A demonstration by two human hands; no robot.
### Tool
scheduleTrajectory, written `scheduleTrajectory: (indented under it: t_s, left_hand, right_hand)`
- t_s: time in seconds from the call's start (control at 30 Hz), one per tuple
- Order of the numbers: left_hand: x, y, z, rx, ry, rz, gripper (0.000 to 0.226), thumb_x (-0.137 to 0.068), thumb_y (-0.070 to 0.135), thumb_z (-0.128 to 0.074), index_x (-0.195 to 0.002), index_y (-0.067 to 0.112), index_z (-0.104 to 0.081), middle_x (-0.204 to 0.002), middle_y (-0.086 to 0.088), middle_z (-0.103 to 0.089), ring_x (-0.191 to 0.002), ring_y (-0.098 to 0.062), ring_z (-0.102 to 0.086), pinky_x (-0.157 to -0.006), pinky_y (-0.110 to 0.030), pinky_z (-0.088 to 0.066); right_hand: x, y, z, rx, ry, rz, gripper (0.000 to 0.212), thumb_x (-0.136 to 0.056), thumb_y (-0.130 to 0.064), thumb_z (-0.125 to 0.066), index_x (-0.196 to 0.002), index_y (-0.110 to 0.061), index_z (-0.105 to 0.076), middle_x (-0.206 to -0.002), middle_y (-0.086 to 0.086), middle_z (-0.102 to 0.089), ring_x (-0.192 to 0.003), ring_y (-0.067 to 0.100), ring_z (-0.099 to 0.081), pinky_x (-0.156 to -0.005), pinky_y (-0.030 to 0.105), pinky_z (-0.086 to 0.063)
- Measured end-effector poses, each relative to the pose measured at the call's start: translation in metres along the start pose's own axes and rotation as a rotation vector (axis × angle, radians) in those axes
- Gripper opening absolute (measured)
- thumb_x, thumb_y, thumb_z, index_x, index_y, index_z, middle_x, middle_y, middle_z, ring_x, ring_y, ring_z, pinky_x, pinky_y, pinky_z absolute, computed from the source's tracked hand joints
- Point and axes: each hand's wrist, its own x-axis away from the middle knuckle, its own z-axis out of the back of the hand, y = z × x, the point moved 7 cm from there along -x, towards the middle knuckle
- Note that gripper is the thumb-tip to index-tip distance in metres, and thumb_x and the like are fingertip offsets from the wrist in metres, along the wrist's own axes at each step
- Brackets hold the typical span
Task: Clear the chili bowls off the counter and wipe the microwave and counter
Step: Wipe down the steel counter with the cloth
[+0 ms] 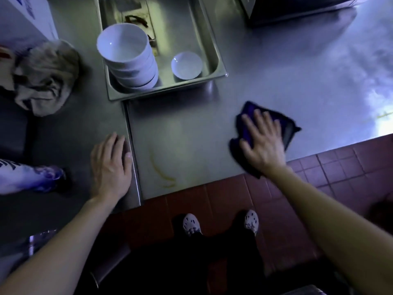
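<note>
Steel surface [191,128] carries the purple cloth [252,108], pressed under the flat, released right grip [263,141]; the left grip [110,165] rests flat too. Chili bowls [129,50] sit stacked in the pan [210,56]. A short sweep could miss the yellow smear [161,173] near the edge.

cloth [250,109] partly covered, corner appliance [297,9] cropped

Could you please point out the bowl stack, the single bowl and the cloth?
bowl stack [122,42]: head view, inside of the top bowl.
single bowl [186,65]: head view, its inner floor.
cloth [251,106]: head view, its uncovered far corner.
</note>
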Motion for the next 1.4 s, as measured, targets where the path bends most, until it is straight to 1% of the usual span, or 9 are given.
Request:
scheduleTrajectory:
  t_s: [0.13,0.33,0.43,0.57,0.67,0.87,0.97,1.2,1.4]
  left_hand:
    - [0.006,-0.001,-0.005,0.051,0.088,0.001,0.053,-0.111,0.033,-0.043,-0.155,0.007,-0.054,-0.166,-0.016,-0.046,-0.153,-0.039,-0.042,-0.129,-0.056,-0.026]
    - [0.005,0.0,-0.001,0.027,0.094,-0.002,0.053,-0.11,0.031,-0.043,-0.156,0.007,-0.053,-0.167,-0.014,-0.045,-0.156,-0.036,-0.039,-0.129,-0.057,-0.027]
    - [0.007,0.0,0.0,0.032,0.102,0.011,0.052,-0.11,0.031,-0.045,-0.155,0.007,-0.054,-0.167,-0.013,-0.045,-0.156,-0.035,-0.039,-0.129,-0.057,-0.027]
    - [0.005,0.0,0.002,0.041,0.119,0.02,0.052,-0.109,0.032,-0.046,-0.154,0.008,-0.055,-0.166,-0.014,-0.046,-0.154,-0.037,-0.042,-0.129,-0.055,-0.027]
    - [0.006,0.001,0.001,0.039,0.124,0.017,0.052,-0.108,0.031,-0.048,-0.155,0.008,-0.055,-0.165,-0.015,-0.047,-0.152,-0.038,-0.043,-0.129,-0.054,-0.027]
    - [0.006,0.001,0.004,0.036,0.128,0.006,0.052,-0.108,0.029,-0.045,-0.155,0.008,-0.054,-0.167,-0.013,-0.046,-0.155,-0.035,-0.041,-0.129,-0.055,-0.027]
    - [0.006,0.0,0.003,0.04,0.131,-0.006,0.051,-0.108,0.027,-0.044,-0.155,0.008,-0.054,-0.167,-0.013,-0.045,-0.155,-0.035,-0.041,-0.129,-0.055,-0.027]
    - [0.006,0.001,0.003,0.057,0.137,0.026,0.051,-0.107,0.028,-0.046,-0.154,0.011,-0.056,-0.166,-0.012,-0.047,-0.151,-0.036,-0.045,-0.129,-0.052,-0.027]
    - [0.006,0.001,0.004,0.042,0.119,0.016,0.051,-0.107,0.025,-0.046,-0.155,0.011,-0.054,-0.167,-0.009,-0.046,-0.155,-0.032,-0.041,-0.128,-0.056,-0.029]
  right_hand:
    - [-0.052,0.018,0.006,-0.011,0.041,-0.39,0.081,-0.095,-0.057,-0.038,-0.17,-0.028,-0.025,-0.178,0.012,-0.019,-0.164,0.037,-0.014,-0.131,0.064,-0.009]
    - [-0.047,-0.245,-0.031,-0.074,-0.085,0.361,0.082,-0.09,-0.056,-0.05,-0.165,-0.025,-0.041,-0.174,0.011,-0.032,-0.163,0.036,-0.021,-0.132,0.056,-0.01]
    - [-0.044,-0.203,-0.029,-0.076,-0.117,0.521,0.079,-0.092,-0.055,-0.05,-0.166,-0.03,-0.038,-0.176,0.007,-0.029,-0.165,0.032,-0.019,-0.133,0.054,-0.01]
    - [-0.064,-0.025,0.001,-0.001,0.002,0.046,0.075,-0.096,-0.053,-0.046,-0.167,-0.032,-0.036,-0.176,0.008,-0.029,-0.163,0.035,-0.022,-0.13,0.063,-0.017]
    - [-0.071,-0.024,0.003,0.027,0.016,-0.221,0.079,-0.094,-0.053,-0.043,-0.168,-0.028,-0.032,-0.176,0.012,-0.026,-0.162,0.038,-0.02,-0.131,0.062,-0.012]
    - [-0.052,-0.276,-0.036,-0.083,-0.1,0.395,0.082,-0.088,-0.057,-0.045,-0.164,-0.025,-0.044,-0.173,0.013,-0.035,-0.162,0.038,-0.023,-0.132,0.056,-0.011]
    - [-0.048,-0.233,-0.032,-0.094,-0.104,0.534,0.078,-0.091,-0.055,-0.048,-0.164,-0.028,-0.042,-0.174,0.009,-0.033,-0.163,0.035,-0.023,-0.133,0.054,-0.011]
    - [-0.045,-0.008,0.009,0.019,0.014,-0.283,0.083,-0.1,-0.074,-0.034,-0.17,-0.03,-0.025,-0.177,0.014,-0.021,-0.163,0.04,-0.016,-0.129,0.067,-0.011]
    - [-0.005,-0.275,-0.037,-0.078,-0.092,0.46,0.073,-0.101,-0.062,-0.047,-0.166,-0.03,-0.039,-0.177,0.007,-0.026,-0.165,0.034,-0.015,-0.13,0.06,-0.011]
